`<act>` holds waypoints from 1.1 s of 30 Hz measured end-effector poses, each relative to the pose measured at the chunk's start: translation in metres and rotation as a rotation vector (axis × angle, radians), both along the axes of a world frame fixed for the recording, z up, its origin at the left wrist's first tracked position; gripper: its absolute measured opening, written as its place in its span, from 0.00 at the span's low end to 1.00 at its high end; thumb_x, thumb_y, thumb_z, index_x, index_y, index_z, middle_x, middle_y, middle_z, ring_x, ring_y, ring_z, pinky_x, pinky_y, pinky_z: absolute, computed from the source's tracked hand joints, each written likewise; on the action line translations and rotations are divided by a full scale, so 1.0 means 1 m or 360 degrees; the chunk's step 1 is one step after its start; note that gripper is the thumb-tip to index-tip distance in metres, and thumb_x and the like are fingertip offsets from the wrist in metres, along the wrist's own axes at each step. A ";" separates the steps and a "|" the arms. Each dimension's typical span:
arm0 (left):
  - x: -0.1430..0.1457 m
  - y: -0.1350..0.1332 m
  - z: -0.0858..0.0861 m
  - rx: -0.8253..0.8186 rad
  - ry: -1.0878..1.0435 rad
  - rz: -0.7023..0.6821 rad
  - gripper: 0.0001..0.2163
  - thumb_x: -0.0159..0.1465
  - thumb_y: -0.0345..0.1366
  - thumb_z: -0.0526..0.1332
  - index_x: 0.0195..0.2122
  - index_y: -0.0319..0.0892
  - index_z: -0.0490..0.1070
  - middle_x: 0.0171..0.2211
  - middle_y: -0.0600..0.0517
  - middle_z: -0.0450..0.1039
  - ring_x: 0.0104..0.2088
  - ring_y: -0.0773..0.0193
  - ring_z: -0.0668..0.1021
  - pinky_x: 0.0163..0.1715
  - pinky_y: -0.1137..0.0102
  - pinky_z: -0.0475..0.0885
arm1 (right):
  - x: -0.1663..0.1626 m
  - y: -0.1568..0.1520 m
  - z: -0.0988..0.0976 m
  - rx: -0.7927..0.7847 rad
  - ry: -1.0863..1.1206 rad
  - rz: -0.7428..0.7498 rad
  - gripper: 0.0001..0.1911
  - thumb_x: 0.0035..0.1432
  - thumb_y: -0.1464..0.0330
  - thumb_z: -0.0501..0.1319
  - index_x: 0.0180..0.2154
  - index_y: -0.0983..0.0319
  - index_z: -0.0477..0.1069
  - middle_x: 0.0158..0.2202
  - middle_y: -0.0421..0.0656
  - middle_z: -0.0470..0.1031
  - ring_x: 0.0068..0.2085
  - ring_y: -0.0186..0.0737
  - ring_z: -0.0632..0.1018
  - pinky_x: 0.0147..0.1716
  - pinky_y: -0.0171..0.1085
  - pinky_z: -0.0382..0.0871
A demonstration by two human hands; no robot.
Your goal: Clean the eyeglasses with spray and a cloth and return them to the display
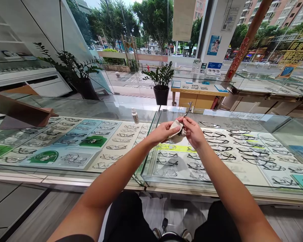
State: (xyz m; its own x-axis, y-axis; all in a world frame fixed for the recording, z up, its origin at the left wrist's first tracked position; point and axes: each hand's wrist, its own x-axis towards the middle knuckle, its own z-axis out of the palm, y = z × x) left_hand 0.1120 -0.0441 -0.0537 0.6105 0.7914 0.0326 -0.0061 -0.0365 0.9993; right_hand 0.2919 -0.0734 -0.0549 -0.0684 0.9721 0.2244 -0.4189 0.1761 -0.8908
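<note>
Above the glass counter, a pair of eyeglasses (188, 109) is held between my two hands, one end of its frame sticking up. My left hand (164, 131) is closed round a bunched off-white cloth (176, 129) that wraps part of the glasses. With pinched fingers, my right hand (192, 130) grips the dark frame just beside the cloth. How much of the glasses lies inside the cloth is hidden. On the counter to the left of my hands stands a small white bottle (135, 116).
Under the glass counter top (146, 171) lie rows of eyeglass frames (214, 135). A brown stand (20, 109) rests on the left counter. Potted plants (161, 95) stand beyond, before the shop window. A wooden display table (199, 90) is at the back.
</note>
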 end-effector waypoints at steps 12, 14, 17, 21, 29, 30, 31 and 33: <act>-0.001 -0.001 -0.001 -0.0048 -0.0165 0.0021 0.28 0.57 0.54 0.79 0.50 0.38 0.80 0.27 0.54 0.75 0.19 0.75 0.67 0.21 0.74 0.57 | -0.001 -0.001 0.001 -0.0023 0.0089 0.0060 0.18 0.51 0.52 0.79 0.36 0.58 0.83 0.44 0.44 0.84 0.39 0.38 0.78 0.37 0.34 0.74; 0.002 0.001 -0.003 -0.0148 -0.0321 -0.0003 0.30 0.53 0.49 0.82 0.52 0.37 0.81 0.36 0.49 0.80 0.29 0.70 0.76 0.30 0.73 0.68 | -0.002 -0.002 0.002 -0.0029 0.0104 0.0074 0.18 0.52 0.52 0.79 0.35 0.57 0.83 0.45 0.44 0.84 0.39 0.38 0.78 0.36 0.34 0.73; 0.004 0.002 -0.006 -0.0277 -0.0431 -0.0057 0.33 0.51 0.46 0.84 0.56 0.39 0.82 0.44 0.45 0.83 0.39 0.63 0.81 0.42 0.70 0.72 | -0.002 -0.004 0.003 -0.0049 0.0096 0.0085 0.18 0.52 0.52 0.78 0.36 0.57 0.84 0.45 0.44 0.84 0.40 0.39 0.79 0.34 0.34 0.73; 0.005 0.002 -0.010 -0.0336 -0.0458 -0.0070 0.32 0.52 0.45 0.83 0.58 0.41 0.82 0.45 0.45 0.84 0.40 0.61 0.81 0.43 0.70 0.71 | -0.002 -0.004 0.003 -0.0058 0.0105 0.0087 0.18 0.51 0.51 0.79 0.35 0.56 0.84 0.45 0.43 0.85 0.40 0.40 0.79 0.35 0.35 0.73; 0.008 0.000 -0.010 -0.0340 -0.0525 0.0012 0.29 0.50 0.43 0.84 0.52 0.39 0.83 0.42 0.47 0.84 0.36 0.65 0.80 0.40 0.71 0.72 | -0.003 -0.003 0.001 -0.0062 0.0116 0.0092 0.19 0.51 0.51 0.79 0.36 0.57 0.83 0.46 0.44 0.86 0.43 0.43 0.81 0.37 0.36 0.75; 0.008 -0.001 -0.009 -0.0337 -0.0521 0.0002 0.29 0.50 0.43 0.84 0.52 0.39 0.83 0.42 0.47 0.84 0.37 0.65 0.81 0.40 0.71 0.72 | -0.003 -0.003 0.001 -0.0058 0.0115 0.0092 0.19 0.50 0.51 0.79 0.36 0.57 0.83 0.46 0.44 0.86 0.43 0.43 0.81 0.37 0.37 0.75; 0.008 -0.001 -0.009 -0.0336 -0.0515 -0.0012 0.30 0.51 0.44 0.84 0.52 0.38 0.83 0.42 0.46 0.84 0.37 0.64 0.81 0.40 0.71 0.72 | -0.002 -0.002 0.001 -0.0051 0.0114 0.0090 0.19 0.50 0.51 0.79 0.36 0.56 0.83 0.46 0.44 0.86 0.43 0.44 0.82 0.38 0.37 0.76; 0.008 -0.001 -0.008 -0.0343 -0.0499 -0.0046 0.30 0.51 0.44 0.84 0.53 0.37 0.82 0.42 0.45 0.84 0.37 0.63 0.82 0.40 0.71 0.72 | -0.002 -0.002 0.001 -0.0032 0.0109 0.0082 0.19 0.51 0.50 0.79 0.35 0.56 0.83 0.45 0.44 0.86 0.44 0.44 0.82 0.39 0.38 0.76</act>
